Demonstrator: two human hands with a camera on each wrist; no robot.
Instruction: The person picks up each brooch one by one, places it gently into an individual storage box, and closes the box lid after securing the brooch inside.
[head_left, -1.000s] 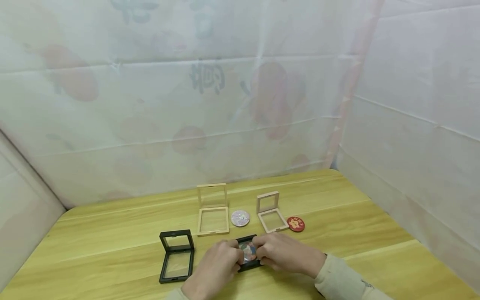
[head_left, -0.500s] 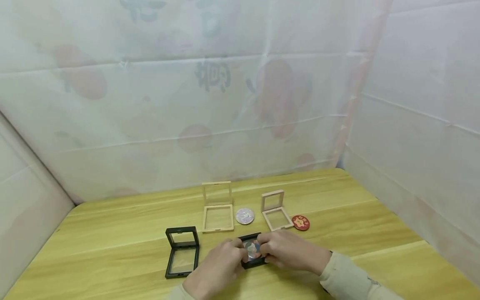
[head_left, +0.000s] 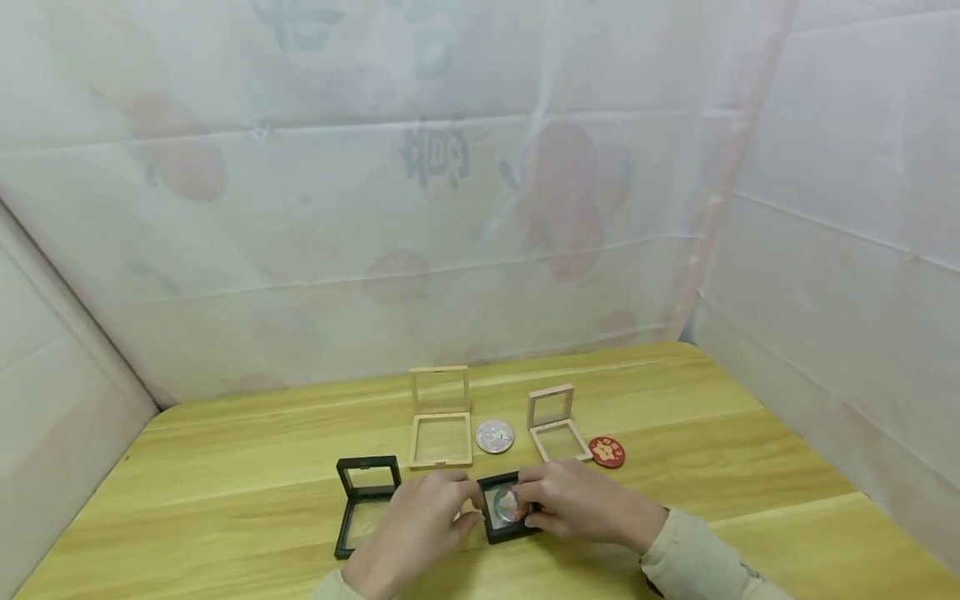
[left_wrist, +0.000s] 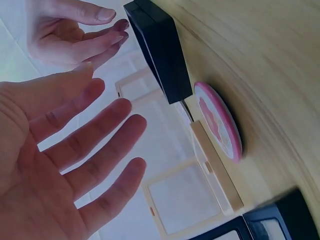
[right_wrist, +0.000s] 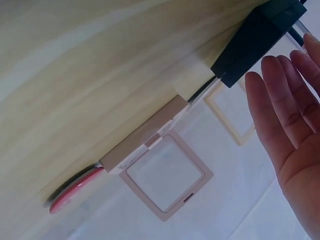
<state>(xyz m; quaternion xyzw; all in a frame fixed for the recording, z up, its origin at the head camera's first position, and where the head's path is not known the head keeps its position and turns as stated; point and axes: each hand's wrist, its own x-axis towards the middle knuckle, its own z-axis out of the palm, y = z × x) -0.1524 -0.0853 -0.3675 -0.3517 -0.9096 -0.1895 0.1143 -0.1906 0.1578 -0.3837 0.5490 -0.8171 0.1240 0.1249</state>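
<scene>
A square black display frame (head_left: 507,532) lies on the table with its halves folded together. Behind its clear window shows a round, colourful picture badge (head_left: 506,505). My left hand (head_left: 420,521) is just left of the frame, fingers spread and holding nothing; the left wrist view shows its palm bare. At the frame's right side is my right hand (head_left: 588,504), its fingertips overlapping the window and rim in the head view. The right wrist view shows that hand's fingers (right_wrist: 275,105) fairly straight beside the black frame's thick edge (right_wrist: 252,47).
A second black frame (head_left: 344,529) stands unfolded, partly behind my left hand. Farther back are an unfolded yellowish frame (head_left: 441,465), a pearly round badge (head_left: 495,436), a smaller pinkish frame (head_left: 551,388) and a red badge (head_left: 607,452). Fabric walls (head_left: 337,208) surround the wooden table (head_left: 225,467).
My left hand has let go of the black frame, moved off to the left and spread its fingers. The right hand stays by the frame's right side. The head view has shifted slightly.
</scene>
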